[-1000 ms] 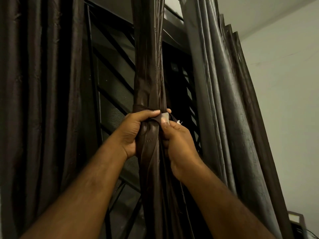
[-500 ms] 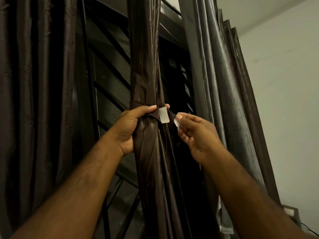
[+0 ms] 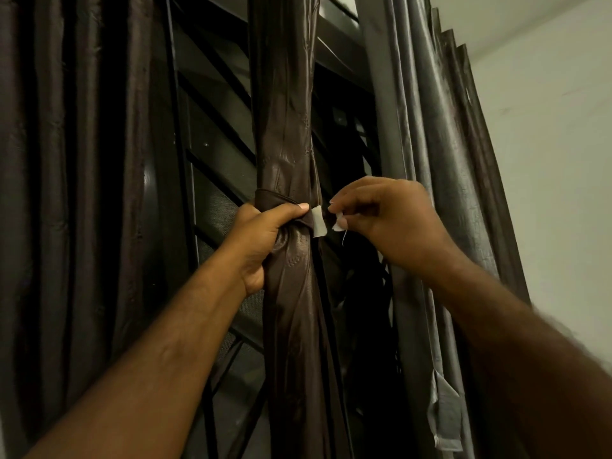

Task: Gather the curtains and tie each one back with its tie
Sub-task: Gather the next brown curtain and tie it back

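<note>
A dark brown curtain (image 3: pixel 284 127) is bunched into a narrow column in the middle of the view. A matching brown tie (image 3: pixel 270 197) wraps around it at hand height. My left hand (image 3: pixel 261 240) grips the bunched curtain and pins one end of the tie, whose pale fastening patch (image 3: pixel 319 222) faces right. My right hand (image 3: pixel 384 220) is just to the right, pinching the tie's other end, a small white tab (image 3: pixel 338 226) with a loose thread. A narrow gap separates the two ends.
Another dark curtain (image 3: pixel 66 193) hangs loose at the left, and a greyer curtain (image 3: pixel 440 144) hangs at the right. A dark window grille (image 3: pixel 212 150) with diagonal bars is behind them. A pale wall (image 3: pixel 556 160) lies at the far right.
My right hand let go of the spot where both ends met, drew back to the right with the white tab, then rose and came close to the patch again. My left hand held.
</note>
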Demonstrator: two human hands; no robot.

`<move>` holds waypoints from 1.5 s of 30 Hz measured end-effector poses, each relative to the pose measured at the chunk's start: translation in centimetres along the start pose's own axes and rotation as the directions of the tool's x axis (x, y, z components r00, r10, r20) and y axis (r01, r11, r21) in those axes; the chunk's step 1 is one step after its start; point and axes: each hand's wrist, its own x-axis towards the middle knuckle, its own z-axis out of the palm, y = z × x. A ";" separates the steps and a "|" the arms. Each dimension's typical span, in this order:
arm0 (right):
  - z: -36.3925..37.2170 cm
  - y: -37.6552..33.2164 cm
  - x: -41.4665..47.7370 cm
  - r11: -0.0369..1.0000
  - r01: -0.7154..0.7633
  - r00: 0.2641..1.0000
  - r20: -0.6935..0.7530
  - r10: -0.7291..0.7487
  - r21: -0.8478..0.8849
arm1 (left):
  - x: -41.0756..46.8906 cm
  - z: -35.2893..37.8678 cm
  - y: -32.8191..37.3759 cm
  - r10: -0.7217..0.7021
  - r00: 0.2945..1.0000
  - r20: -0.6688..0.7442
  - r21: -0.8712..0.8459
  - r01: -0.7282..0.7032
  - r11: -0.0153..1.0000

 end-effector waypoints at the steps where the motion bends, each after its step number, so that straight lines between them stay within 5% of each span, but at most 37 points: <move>1: -0.2 -0.1 0.0 1.000 -0.014 1.000 -0.003 0.014 0.021 | 0.0 0.1 0.0 0.006 1.000 0.003 -0.001 -0.006 1.000; 6: -0.6 -0.7 0.3 0.982 -0.071 0.996 0.070 0.059 0.178 | 0.0 0.4 0.0 0.060 0.998 -0.036 0.077 -0.058 0.995; 19: -0.2 -0.2 2.5 0.989 0.147 0.962 0.237 -0.135 -0.032 | 0.0 0.7 0.1 0.133 0.988 -0.082 0.201 -0.114 0.973; 28: 0.1 0.6 3.8 0.969 0.177 0.938 0.327 -0.113 -0.174 | -0.3 0.2 0.4 0.014 0.999 0.031 0.082 -0.016 0.997; 39: 1.0 0.8 4.4 0.984 0.116 0.964 0.254 -0.079 -0.136 | -0.5 1.2 0.2 0.065 0.998 0.014 0.075 -0.065 0.995; 45: 1.9 2.6 3.6 0.992 -0.061 0.993 0.103 0.050 0.114 | -0.4 1.2 0.0 0.062 0.998 0.015 0.091 -0.063 0.994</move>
